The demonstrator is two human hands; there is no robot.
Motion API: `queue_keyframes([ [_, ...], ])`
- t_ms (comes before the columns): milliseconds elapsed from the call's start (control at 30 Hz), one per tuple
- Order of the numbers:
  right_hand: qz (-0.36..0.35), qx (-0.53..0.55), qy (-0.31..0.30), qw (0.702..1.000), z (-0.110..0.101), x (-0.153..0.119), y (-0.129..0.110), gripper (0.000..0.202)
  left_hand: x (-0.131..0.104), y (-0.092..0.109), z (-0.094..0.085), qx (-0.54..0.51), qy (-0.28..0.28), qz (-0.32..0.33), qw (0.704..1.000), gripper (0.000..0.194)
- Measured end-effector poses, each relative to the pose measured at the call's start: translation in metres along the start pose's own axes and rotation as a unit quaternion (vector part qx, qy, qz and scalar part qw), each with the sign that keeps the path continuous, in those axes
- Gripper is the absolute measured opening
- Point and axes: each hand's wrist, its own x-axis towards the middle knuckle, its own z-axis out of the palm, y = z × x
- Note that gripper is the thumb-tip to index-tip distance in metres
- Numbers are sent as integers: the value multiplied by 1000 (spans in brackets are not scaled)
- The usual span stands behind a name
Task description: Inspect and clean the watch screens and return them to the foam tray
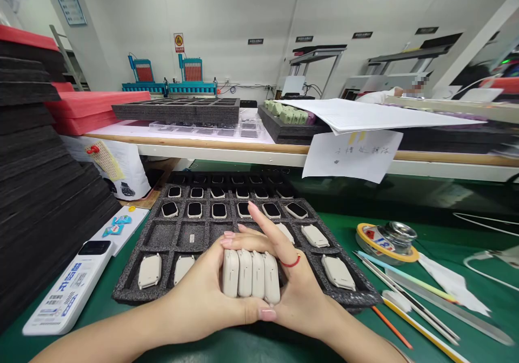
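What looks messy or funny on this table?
The long tools on the right look a bit messy: they lie loose at different angles, while many watch cases sit in rows in the tray. Nothing looks spilled or broken.

Smooth, matt, plastic-looking cases [258, 274] are being shown; rough, grainy foam is seen in the tray [160, 237]! Glassy gloss is flashed by the screens [219, 210], the shelf [259, 146] is wood-edged, matt paper is used for the sign [352, 157].

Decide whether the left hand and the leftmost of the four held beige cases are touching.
Touching. The head view shows the left hand against the leftmost case, with no gap between.
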Motion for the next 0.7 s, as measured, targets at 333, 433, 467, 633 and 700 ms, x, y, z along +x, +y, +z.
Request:
queue_keyframes([
  [333, 17, 2, 2, 1000, 0, -1, 2, 96, 5, 2, -2, -6, -18, 6, 1000, 57],
  [433, 16, 4, -2, 1000, -1, 0, 1, 95, 5, 2, -3, 19, -20, 18, 999, 53],
  [467, 14, 2, -4, 1000, -1, 1, 1, 95, 5, 2, -3, 26, -20, 21, 999, 53],
  [633, 6, -2, -9, 1000, -1, -1, -1, 93, 4, 1, -4, 27, -21, 26, 999, 55],
  [700, 8, -8, -12, 1000, -1, -2, -2, 95, 4, 1, -4, 29, -19, 29, 999, 58],
])
